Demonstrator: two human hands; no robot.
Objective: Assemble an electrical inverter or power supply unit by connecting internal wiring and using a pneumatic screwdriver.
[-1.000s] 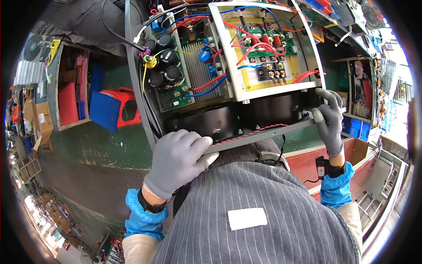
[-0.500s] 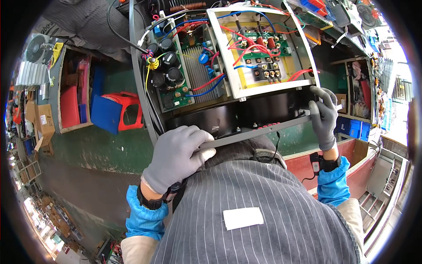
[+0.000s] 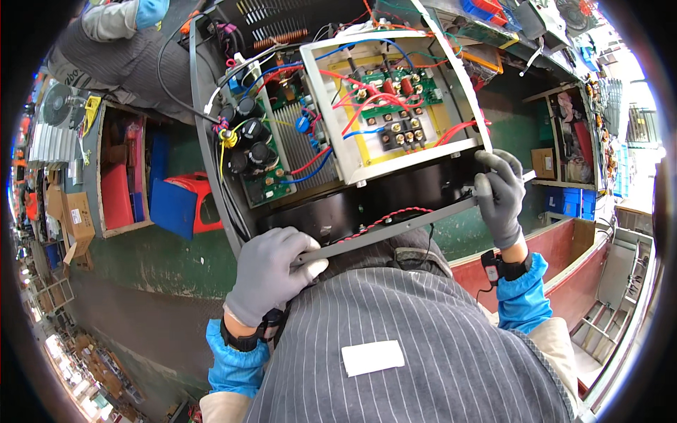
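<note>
Apparently, supporting the open metal case point(image 3: 384, 233) is the step in hand; it lies just beyond the apron. The left hand point(image 3: 268, 271) grips its near-left rim, the right hand point(image 3: 502, 197) its near-right corner. Shifting it calls for even, firm fingers.

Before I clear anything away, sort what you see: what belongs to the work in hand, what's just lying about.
Work in hand:
- metal case, its front rim held by left hand and right hand
- capacitors inside it

Apparently just lying about:
- cardboard box
- blue panel
- fan
- blue crates
</note>
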